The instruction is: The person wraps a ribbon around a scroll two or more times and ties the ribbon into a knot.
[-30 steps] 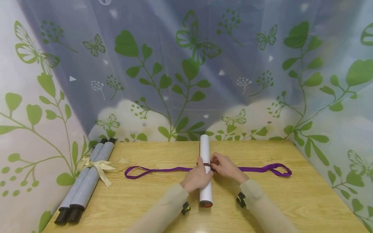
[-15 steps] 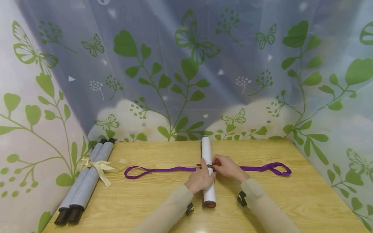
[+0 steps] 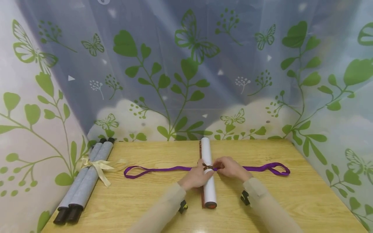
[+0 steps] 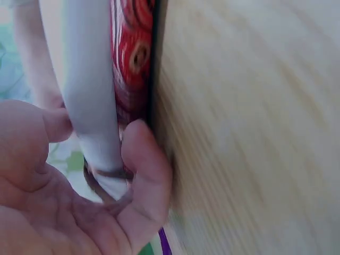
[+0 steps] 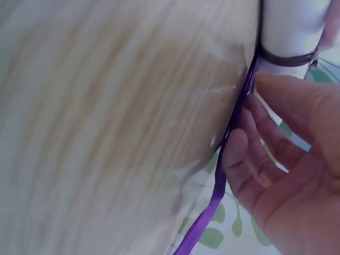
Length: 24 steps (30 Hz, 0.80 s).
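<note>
A white paper roll (image 3: 209, 191) with dark ends lies lengthwise on the table, over a long purple ribbon (image 3: 254, 168). A thin brown tie (image 3: 207, 167) circles its middle. My left hand (image 3: 196, 177) grips the roll from the left, thumb on top. In the left wrist view, a bent finger curls at the roll's red printed edge (image 4: 134, 50), beside the tabletop. My right hand (image 3: 232, 168) is just right of the roll, with thumb and bent fingers pinching the ribbon close to it. In the right wrist view, the fingertips overlap the purple ribbon (image 5: 218, 180).
Two grey rolls (image 3: 84, 184) with black ends, bound by a cream bow (image 3: 100, 165), lie at the left of the wooden table (image 3: 145, 200). The ribbon's loops spread to either side of the white roll. A leaf-patterned curtain (image 3: 163, 64) stands behind the table.
The white roll has shifted a little right and turned, so a strip of red edge now shows along its left side. Both hands stay at its middle; the right one has moved slightly right.
</note>
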Available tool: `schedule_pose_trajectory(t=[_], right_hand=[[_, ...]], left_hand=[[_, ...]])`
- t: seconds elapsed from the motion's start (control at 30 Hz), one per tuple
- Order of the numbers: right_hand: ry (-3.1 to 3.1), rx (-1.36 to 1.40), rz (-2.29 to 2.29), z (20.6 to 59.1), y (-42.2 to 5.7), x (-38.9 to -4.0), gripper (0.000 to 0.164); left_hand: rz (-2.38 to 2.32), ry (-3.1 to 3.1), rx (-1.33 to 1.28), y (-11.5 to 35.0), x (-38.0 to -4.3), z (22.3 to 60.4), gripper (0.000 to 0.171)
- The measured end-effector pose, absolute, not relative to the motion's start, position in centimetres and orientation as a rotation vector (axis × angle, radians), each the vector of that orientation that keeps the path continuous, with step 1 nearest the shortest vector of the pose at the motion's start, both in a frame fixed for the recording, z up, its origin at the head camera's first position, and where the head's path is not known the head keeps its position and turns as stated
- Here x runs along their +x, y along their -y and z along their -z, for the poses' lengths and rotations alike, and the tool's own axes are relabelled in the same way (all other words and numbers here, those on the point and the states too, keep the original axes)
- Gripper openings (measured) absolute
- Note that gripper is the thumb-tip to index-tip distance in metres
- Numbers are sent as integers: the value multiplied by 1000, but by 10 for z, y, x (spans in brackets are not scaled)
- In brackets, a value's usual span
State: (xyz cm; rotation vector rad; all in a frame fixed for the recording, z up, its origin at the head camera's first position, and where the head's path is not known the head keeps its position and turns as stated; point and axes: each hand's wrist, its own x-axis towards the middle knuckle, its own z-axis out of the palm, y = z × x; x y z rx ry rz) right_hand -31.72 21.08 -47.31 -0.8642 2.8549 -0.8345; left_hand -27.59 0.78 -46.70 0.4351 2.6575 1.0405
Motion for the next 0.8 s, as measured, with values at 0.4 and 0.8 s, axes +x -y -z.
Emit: schedule_pose_trajectory(t=[0.4,0.8], right_hand=[[-2954,-489,633,462,-229,-307,5],[-3015,-450,589,466,-227,-312,8]], left_hand=[[-1043,-2660,384,35,-285,464,37],[-950,-2766,356,61,-305,469,7]])
